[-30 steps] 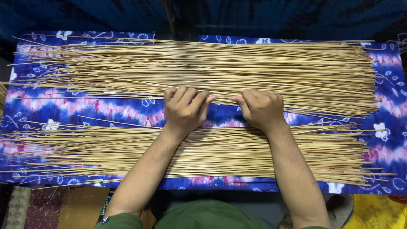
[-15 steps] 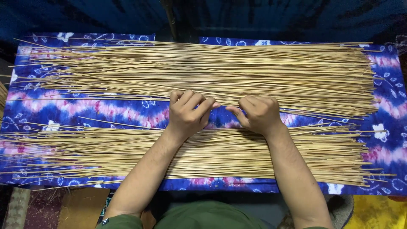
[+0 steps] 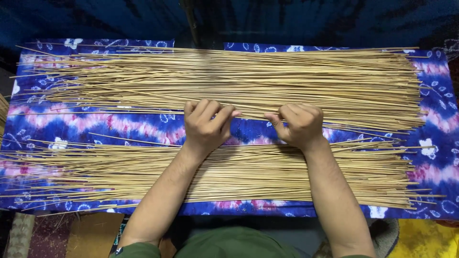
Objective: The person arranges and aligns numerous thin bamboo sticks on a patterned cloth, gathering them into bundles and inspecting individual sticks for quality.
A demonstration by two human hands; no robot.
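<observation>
Sticks lie in 2 long heaps on the tie-dyed blue cloth (image 3: 95, 124), all running the same way, likely so that single ones can be drawn off lengthwise. The far heap (image 3: 239, 81) spreads along the cloth's upper half, the near heap (image 3: 239, 172) along its lower half, a bare strip of cloth between them. The left hand (image 3: 206, 126) and right hand (image 3: 299, 125) sit over that strip at the far heap's near edge, fingers curled, each pinching what looks like 1 thin stick (image 3: 251, 114) stretched between them, probably to pull it away from the heap.
</observation>
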